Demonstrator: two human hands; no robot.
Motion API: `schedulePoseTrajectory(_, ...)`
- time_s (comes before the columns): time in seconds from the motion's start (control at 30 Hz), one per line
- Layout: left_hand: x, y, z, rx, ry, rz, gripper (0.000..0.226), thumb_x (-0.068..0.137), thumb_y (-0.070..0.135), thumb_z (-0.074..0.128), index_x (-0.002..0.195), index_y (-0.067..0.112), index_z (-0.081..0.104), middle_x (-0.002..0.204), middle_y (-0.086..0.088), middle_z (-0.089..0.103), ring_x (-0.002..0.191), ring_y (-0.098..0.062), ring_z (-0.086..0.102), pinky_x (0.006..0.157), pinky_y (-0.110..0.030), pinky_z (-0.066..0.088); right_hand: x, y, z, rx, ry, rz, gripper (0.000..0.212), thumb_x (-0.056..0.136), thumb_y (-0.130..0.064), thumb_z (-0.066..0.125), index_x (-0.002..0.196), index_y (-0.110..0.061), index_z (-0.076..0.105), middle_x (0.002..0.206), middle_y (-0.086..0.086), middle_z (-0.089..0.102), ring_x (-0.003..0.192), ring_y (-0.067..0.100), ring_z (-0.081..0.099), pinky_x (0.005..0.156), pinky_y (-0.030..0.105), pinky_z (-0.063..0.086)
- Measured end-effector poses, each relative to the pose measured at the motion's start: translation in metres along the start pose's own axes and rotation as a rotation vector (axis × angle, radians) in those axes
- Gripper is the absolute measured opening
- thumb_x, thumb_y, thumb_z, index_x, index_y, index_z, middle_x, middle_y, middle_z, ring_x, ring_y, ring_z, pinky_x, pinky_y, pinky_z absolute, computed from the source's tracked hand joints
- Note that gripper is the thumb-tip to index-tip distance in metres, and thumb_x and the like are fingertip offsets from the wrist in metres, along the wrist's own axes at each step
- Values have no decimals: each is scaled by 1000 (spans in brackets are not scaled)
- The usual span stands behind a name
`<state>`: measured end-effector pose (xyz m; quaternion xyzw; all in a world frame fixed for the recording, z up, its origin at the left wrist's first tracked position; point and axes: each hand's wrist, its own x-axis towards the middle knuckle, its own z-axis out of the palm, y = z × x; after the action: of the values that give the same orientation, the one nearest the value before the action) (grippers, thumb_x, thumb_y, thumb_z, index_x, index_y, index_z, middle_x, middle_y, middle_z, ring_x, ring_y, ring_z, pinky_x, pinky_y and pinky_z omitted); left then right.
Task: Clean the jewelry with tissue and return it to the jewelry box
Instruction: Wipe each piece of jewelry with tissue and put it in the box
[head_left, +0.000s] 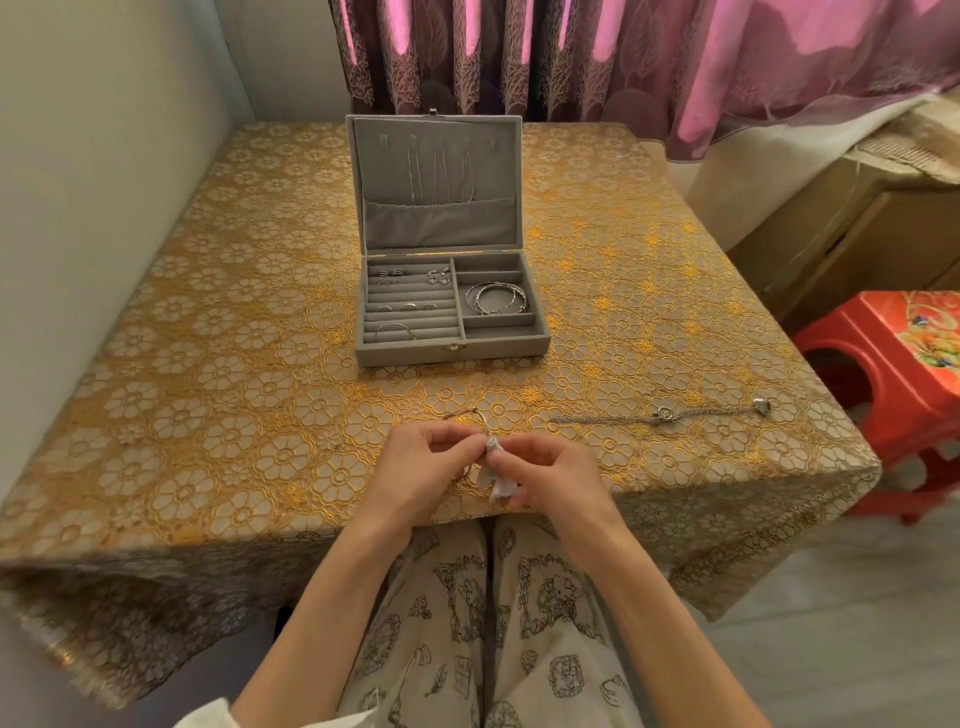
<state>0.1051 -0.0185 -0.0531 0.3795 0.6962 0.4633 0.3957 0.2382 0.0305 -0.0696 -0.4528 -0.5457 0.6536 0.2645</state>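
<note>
L hand (415, 467) at near edge of surface (208, 415), fingers pinched on a thin silver bangle (480, 422) whose loop sticks out toward 12 o'clock. R hand (545, 478) just beside it, fingers closed on a wad of white tissue (500, 480) pressed against the bangle. Jewelry box (447, 312) at 12 o'clock, well apart, lid up, rings & bangles inside. Silver chain (660, 414) lies flat at 2 o'clock from hands. Red stool (893, 374) far right, off surface.

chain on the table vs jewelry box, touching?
Apart. The head view shows the chain lying on the tablecloth to the right, nearer the person than the jewelry box, with bare patterned cloth plainly between them.
</note>
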Motion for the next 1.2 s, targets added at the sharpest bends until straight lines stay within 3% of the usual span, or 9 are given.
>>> schedulePoseTrajectory(0.17,-1,-1,-1,14,-19,6,7,81,13,69,87,13,72,77,5,70,62,9,60,58,-5,44,4,-6,-4,-82,-79,8,12,81,-16,68,86,-5,69,81,15,70,58,10,57,52,18,45)
schedulePoseTrajectory(0.3,-3,-5,0,29,-10,11,7,81,16,68,83,23,71,82,7,71,71,7,62,62,-5,46,5,-3,-8,-80,-118,-37,8,83,-11,65,85,-4,70,73,7,68,58,6,58,54,16,44)
schedulePoseTrajectory(0.6,-1,2,0,28,-38,-38,4,83,15,66,84,18,69,79,6,68,60,14,58,55,-1,41,8,-3,-10,-130,-134,-33,6,83,-14,66,78,-16,69,78,9,70,63,11,58,57,21,46)
schedulePoseTrajectory(0.73,1,2,-1,27,-57,-33,7,85,14,64,82,20,67,78,5,68,59,13,58,56,-2,42,11,-2,-13,-159,-178,-24,8,87,-14,61,89,-12,68,83,10,69,67,13,59,55,18,46)
schedulePoseTrajectory(0.83,5,9,-6,-23,-51,-15,7,86,14,61,84,18,66,76,3,67,59,10,57,57,-5,43,17,-9,-22,-135,-191,-41,9,87,-13,61,90,-8,67,79,10,66,60,12,56,52,18,45)
schedulePoseTrajectory(0.9,12,18,-11,-16,-37,51,7,86,13,61,86,18,66,77,3,68,63,8,59,60,-5,44,25,-15,-31,-101,-153,-83,8,87,-11,60,89,-7,67,74,7,66,58,10,55,52,17,44)
schedulePoseTrajectory(1.07,52,48,-17,283,-16,280,7,87,18,62,87,24,65,84,3,68,78,-7,62,70,-15,49,68,-30,-55,-192,121,-215,8,88,-9,58,84,-11,65,69,0,62,57,5,53,50,12,41)
schedulePoseTrajectory(1.2,99,67,-12,535,27,439,8,88,15,61,91,17,68,80,8,64,71,3,55,63,-3,42,114,-38,-75,-444,345,-317,12,90,-16,57,94,-8,65,80,0,62,72,11,56,62,14,42)
